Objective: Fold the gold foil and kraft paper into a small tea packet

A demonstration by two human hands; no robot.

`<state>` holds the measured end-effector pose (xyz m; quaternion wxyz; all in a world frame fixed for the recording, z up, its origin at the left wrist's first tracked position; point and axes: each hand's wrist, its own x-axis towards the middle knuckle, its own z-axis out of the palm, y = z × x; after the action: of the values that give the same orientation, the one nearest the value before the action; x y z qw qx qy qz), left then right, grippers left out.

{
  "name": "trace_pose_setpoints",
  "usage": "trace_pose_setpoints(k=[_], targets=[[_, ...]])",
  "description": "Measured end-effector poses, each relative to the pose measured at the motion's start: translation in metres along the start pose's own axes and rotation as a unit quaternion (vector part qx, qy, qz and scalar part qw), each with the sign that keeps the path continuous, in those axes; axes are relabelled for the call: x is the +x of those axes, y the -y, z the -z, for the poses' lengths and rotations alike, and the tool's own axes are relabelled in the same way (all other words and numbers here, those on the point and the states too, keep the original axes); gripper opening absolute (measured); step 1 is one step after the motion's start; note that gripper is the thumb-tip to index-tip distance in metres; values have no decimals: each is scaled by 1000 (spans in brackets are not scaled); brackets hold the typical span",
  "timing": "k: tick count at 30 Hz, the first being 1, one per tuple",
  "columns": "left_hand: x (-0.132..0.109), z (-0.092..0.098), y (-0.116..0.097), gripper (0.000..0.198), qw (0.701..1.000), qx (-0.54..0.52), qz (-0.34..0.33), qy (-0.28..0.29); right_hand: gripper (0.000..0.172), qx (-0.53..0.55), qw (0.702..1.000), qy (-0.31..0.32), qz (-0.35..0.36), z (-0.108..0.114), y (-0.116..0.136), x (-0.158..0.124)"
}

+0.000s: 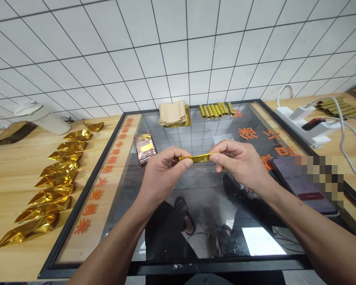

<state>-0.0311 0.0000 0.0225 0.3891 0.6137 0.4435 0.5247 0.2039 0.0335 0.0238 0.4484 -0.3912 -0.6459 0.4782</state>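
Between my two hands stretches a narrow strip of gold foil paper (200,158), held level above the dark glass panel (178,221). My left hand (167,168) pinches its left end between thumb and fingers. At the other end, my right hand (237,160) pinches it the same way. Beyond the hands lies a stack of brown paper sheets with gold foil backs (173,113). Just right of that stack, several rolled gold tubes (215,111) sit in a row. A dark brown box with a gold label (146,149) rests behind my left hand.
Several folded gold foil pieces (53,194) line the wooden table at left, near a white cup (43,116) lying tilted. A phone (305,186) lies at right, by a white power strip (302,124) with cables. More gold rolls (338,107) lie far right. A tiled wall (172,51) stands behind.
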Motion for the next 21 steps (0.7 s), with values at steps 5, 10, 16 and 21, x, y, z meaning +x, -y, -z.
trace_pose_setpoints(k=[5, 10, 16, 21], targets=[[3, 0, 1, 18, 999, -31, 23, -10, 40, 10, 1000, 11, -15, 6, 1, 1], [4, 1, 3, 20, 997, -71, 40, 11, 38, 13, 999, 25, -18, 8, -2, 2], [4, -1, 2, 16, 996, -57, 48, 52, 32, -12, 999, 51, -15, 3, 0, 0], [0, -6, 2, 18, 999, -14, 15, 48, 24, -18, 997, 67, -27, -5, 1, -3]])
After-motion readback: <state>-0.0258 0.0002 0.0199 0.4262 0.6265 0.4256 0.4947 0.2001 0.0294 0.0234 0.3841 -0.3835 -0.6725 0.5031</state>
